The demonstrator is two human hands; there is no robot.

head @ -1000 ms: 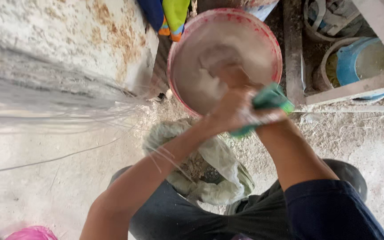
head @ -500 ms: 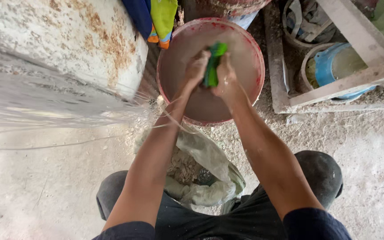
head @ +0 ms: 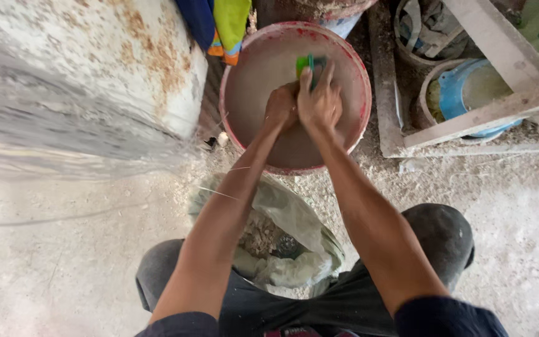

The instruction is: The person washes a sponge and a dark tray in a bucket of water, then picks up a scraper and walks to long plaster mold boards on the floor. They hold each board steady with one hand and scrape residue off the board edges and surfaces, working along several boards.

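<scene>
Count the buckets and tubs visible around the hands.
3: the red-rimmed bucket under both hands, a blue-lidded tub behind the wooden frame at right, and a dirty pail above it. Others may be hidden.
</scene>
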